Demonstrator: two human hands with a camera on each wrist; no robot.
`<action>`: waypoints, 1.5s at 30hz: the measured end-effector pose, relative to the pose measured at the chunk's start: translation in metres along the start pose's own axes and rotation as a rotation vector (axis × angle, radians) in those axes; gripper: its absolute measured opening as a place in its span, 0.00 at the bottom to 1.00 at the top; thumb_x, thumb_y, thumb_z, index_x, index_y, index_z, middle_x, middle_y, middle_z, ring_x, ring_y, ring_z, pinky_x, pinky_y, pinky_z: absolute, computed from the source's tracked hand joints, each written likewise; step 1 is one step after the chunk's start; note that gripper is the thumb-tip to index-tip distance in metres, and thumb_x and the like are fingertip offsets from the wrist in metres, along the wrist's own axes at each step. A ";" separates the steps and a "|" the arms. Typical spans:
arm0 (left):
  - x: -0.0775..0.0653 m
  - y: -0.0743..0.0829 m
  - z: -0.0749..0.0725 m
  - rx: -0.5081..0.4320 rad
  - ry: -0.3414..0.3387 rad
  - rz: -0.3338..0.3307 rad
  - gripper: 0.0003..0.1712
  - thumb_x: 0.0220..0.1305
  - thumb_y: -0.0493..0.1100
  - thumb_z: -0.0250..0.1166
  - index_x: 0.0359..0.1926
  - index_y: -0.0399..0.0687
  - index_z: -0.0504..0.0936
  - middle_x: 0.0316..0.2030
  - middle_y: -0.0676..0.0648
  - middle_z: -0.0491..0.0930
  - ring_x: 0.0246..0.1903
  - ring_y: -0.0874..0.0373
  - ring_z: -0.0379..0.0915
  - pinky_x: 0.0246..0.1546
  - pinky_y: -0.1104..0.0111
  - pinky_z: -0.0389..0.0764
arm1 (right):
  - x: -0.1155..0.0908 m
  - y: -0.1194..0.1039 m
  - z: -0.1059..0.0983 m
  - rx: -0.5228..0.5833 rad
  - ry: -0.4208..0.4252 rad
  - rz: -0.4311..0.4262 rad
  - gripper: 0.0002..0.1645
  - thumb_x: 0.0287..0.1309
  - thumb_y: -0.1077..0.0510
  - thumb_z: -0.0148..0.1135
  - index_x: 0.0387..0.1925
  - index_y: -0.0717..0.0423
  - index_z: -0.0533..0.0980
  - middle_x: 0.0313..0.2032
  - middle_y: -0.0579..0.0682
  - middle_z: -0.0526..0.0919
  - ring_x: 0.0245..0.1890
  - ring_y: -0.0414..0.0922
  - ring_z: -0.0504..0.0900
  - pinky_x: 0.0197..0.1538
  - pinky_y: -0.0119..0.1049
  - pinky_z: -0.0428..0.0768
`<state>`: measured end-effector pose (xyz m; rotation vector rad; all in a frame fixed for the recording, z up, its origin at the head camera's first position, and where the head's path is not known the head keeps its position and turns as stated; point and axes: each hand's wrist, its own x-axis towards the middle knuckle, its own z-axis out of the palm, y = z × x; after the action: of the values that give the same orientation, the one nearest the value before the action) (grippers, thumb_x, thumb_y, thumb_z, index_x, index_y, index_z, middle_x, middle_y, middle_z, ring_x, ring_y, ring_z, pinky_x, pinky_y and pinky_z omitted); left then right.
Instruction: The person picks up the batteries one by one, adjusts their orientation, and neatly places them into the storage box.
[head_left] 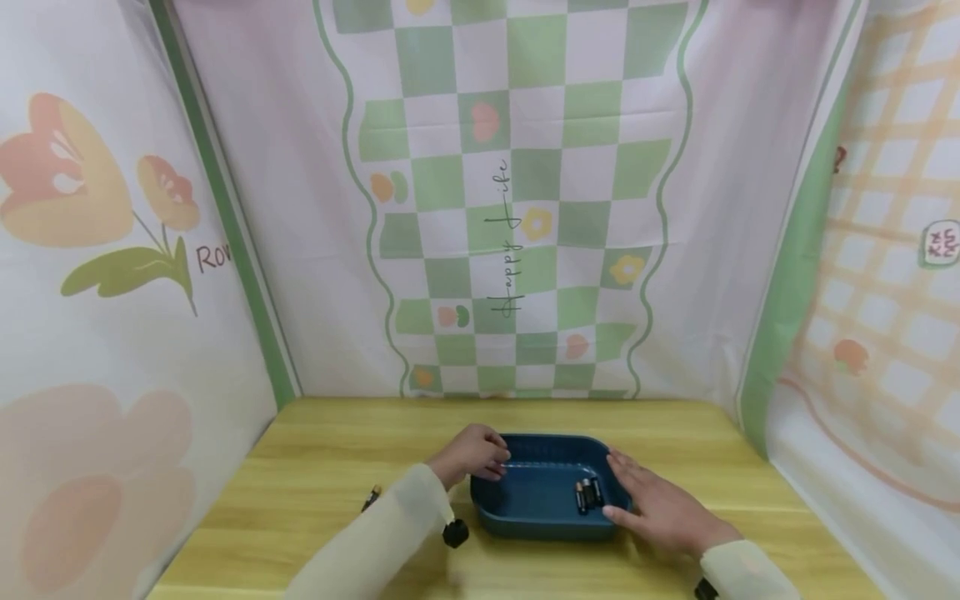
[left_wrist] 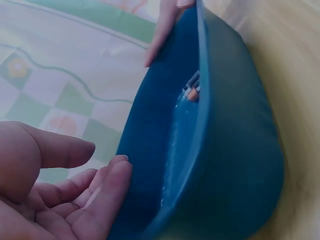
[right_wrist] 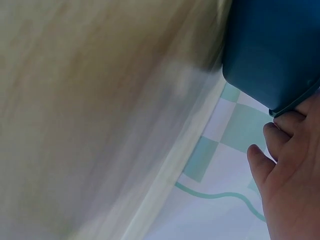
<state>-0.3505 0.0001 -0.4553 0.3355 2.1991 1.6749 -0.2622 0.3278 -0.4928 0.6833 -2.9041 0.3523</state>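
Observation:
A dark blue rectangular tray (head_left: 551, 528) rests on the table, with a small group of black batteries with copper-coloured ends (head_left: 589, 495) lying at its right end. My left hand (head_left: 474, 452) is at the tray's left end, over the rim. In the left wrist view its fingers (left_wrist: 107, 192) bend loosely, the thumb stands apart from them, and nothing shows between. Across the tray's right end lies my right hand (head_left: 663, 508), its fingers extended to the far corner and the thumb at the near side. In the right wrist view its fingers touch the rim.
Left of the tray, another dark battery (head_left: 371, 498) lies on the wood-grain table (head_left: 315, 467), close to the left sleeve (head_left: 386, 533). Printed cloth (head_left: 517, 250) hangs behind the table's back edge and along both sides.

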 end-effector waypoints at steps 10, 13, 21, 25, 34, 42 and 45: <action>-0.008 -0.006 -0.029 0.014 0.029 -0.001 0.08 0.62 0.30 0.63 0.42 0.32 0.77 0.37 0.34 0.80 0.27 0.52 0.80 0.28 0.63 0.85 | 0.002 0.004 -0.001 0.000 -0.005 0.006 0.48 0.67 0.33 0.50 0.73 0.63 0.55 0.73 0.58 0.54 0.70 0.57 0.58 0.66 0.57 0.64; -0.009 -0.010 -0.036 0.026 0.040 0.000 0.09 0.61 0.30 0.64 0.43 0.32 0.77 0.37 0.36 0.80 0.28 0.52 0.80 0.28 0.63 0.85 | 0.003 0.004 -0.001 0.000 0.001 0.004 0.48 0.67 0.33 0.50 0.73 0.63 0.54 0.73 0.58 0.54 0.70 0.57 0.58 0.66 0.57 0.64; -0.023 -0.015 -0.055 0.016 0.060 0.015 0.13 0.61 0.32 0.65 0.45 0.29 0.76 0.36 0.39 0.78 0.29 0.51 0.81 0.30 0.61 0.86 | 0.002 0.002 -0.001 0.009 0.020 0.005 0.48 0.67 0.35 0.51 0.73 0.62 0.54 0.73 0.58 0.54 0.70 0.57 0.57 0.66 0.57 0.63; -0.029 -0.016 -0.068 0.022 0.070 0.023 0.14 0.62 0.33 0.65 0.46 0.29 0.75 0.38 0.39 0.77 0.29 0.52 0.80 0.32 0.60 0.86 | 0.004 0.003 -0.002 0.006 0.028 0.000 0.47 0.67 0.35 0.51 0.73 0.62 0.53 0.73 0.58 0.54 0.70 0.57 0.58 0.66 0.57 0.63; -0.046 -0.041 -0.092 0.118 0.091 0.018 0.12 0.64 0.35 0.64 0.45 0.31 0.75 0.38 0.38 0.78 0.30 0.52 0.80 0.35 0.56 0.85 | -0.001 0.001 0.003 -0.021 0.032 -0.006 0.47 0.66 0.34 0.52 0.72 0.63 0.57 0.72 0.59 0.57 0.69 0.57 0.58 0.66 0.57 0.64; -0.065 -0.050 -0.114 0.153 0.136 -0.002 0.17 0.65 0.36 0.63 0.49 0.27 0.74 0.40 0.40 0.77 0.33 0.49 0.80 0.33 0.60 0.85 | -0.001 0.000 0.005 -0.052 0.033 -0.014 0.47 0.66 0.33 0.52 0.71 0.63 0.59 0.71 0.58 0.59 0.69 0.56 0.58 0.66 0.56 0.63; -0.071 -0.049 -0.122 0.162 0.155 -0.010 0.16 0.66 0.37 0.62 0.49 0.28 0.74 0.41 0.38 0.77 0.33 0.48 0.79 0.34 0.58 0.85 | 0.000 0.002 0.005 -0.065 0.044 -0.018 0.47 0.66 0.33 0.51 0.71 0.63 0.59 0.71 0.58 0.59 0.69 0.56 0.58 0.66 0.56 0.63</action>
<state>-0.3357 -0.1477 -0.4643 0.2422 2.4534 1.5686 -0.2635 0.3282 -0.4977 0.6820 -2.8521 0.2658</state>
